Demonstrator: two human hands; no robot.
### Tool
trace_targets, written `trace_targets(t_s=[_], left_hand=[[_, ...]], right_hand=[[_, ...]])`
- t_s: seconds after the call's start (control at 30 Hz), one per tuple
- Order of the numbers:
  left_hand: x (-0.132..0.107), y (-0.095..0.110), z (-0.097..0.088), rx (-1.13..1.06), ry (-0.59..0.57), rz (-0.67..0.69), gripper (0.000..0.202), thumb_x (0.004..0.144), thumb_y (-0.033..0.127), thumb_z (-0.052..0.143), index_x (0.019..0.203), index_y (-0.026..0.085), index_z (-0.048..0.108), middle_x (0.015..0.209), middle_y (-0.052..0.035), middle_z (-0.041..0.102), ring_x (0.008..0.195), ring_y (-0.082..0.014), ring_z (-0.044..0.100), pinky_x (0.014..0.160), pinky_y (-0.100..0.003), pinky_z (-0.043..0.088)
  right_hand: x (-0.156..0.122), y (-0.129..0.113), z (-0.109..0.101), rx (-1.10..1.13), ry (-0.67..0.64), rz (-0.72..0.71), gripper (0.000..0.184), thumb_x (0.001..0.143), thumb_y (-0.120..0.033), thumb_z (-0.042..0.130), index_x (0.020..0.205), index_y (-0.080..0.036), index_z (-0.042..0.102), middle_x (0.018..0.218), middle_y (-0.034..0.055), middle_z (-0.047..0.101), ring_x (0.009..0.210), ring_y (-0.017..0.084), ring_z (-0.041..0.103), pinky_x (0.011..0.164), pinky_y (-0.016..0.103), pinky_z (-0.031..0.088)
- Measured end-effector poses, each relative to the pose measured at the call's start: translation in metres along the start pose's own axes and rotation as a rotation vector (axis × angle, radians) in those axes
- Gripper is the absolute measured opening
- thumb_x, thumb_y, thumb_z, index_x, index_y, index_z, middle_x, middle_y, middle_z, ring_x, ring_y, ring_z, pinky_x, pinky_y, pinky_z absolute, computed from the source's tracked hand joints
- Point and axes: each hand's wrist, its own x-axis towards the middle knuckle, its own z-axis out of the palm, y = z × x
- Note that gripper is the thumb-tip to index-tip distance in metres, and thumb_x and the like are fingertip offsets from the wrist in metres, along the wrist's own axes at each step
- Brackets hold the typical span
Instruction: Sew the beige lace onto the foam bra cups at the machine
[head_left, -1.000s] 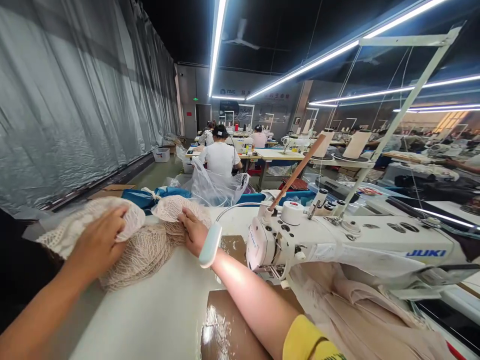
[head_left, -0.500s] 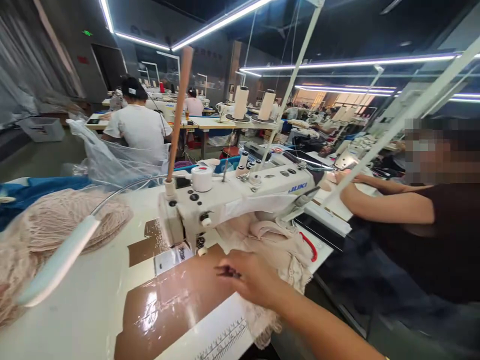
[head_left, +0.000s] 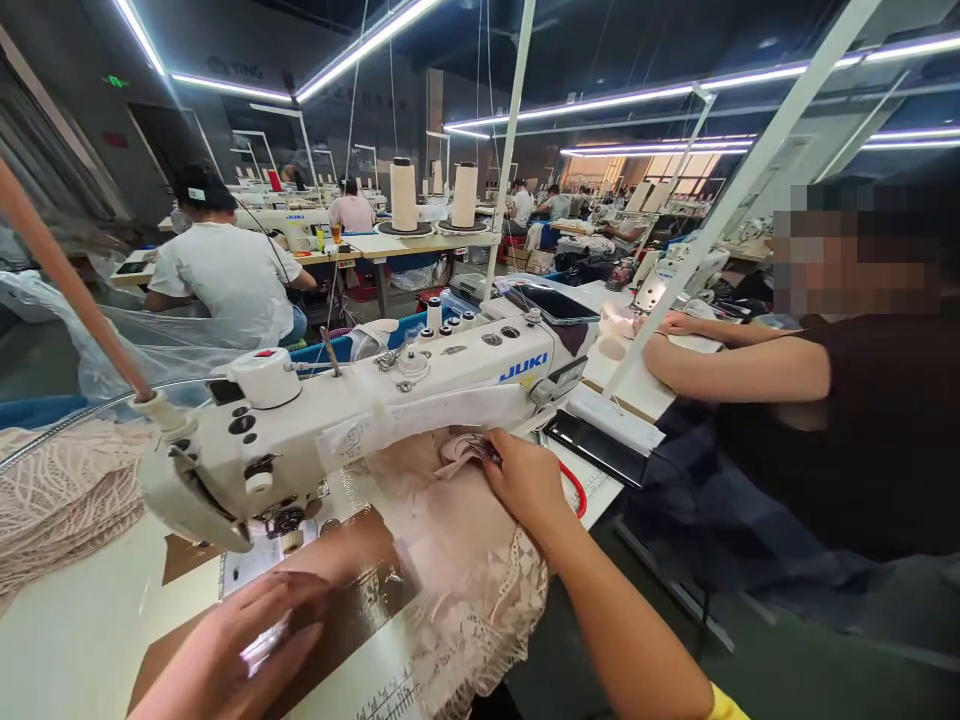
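Fabric [head_left: 466, 535] in right hand [head_left: 529, 485]; blue bin [head_left: 315, 352] behind machine [head_left: 360, 390], contents unclear.

The right hand [head_left: 529, 485] is no longer on the lace bundle [head_left: 82, 495]; now its fingers grip folds of the beige fabric [head_left: 457, 540] under the arm of the sewing machine [head_left: 390, 395]. The left hand [head_left: 225, 640], too, is away from this bundle and is now over the brown board [head_left: 375, 590], its thumb apart from the fingers.
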Motion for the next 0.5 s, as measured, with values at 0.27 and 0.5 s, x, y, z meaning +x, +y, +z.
trace_targets(t_s=[0.27,0.5], left_hand=[[0.099,0.068,0.067,-0.623,-0.169,-0.241,0.038,0.087,0.042,0.058,0.116,0.019,0.06,0.102,-0.0086,0.066,0.098,-0.0237,0.06,0.087,-0.034,0.049],[0.146,0.104,0.094,-0.908,-0.17,-0.128,0.046,0.07,0.042,0.076,0.107,0.017,0.066,0.093,-0.0055,0.068,0.084,-0.0223,0.061,0.077,-0.033,0.049]], right_hand=[[-0.011,0.023,-0.012,0.256,0.304,-0.177,0.016,0.079,-0.016,0.047,0.09,-0.018,0.058,0.073,0.0038,0.068,0.064,0.017,0.063,0.062,0.026,0.041],[-0.021,0.012,-0.022,0.464,0.483,-0.361,0.015,0.08,-0.011,0.045,0.086,-0.023,0.05,0.064,-0.0016,0.062,0.052,0.013,0.055,0.055,0.025,0.04]])
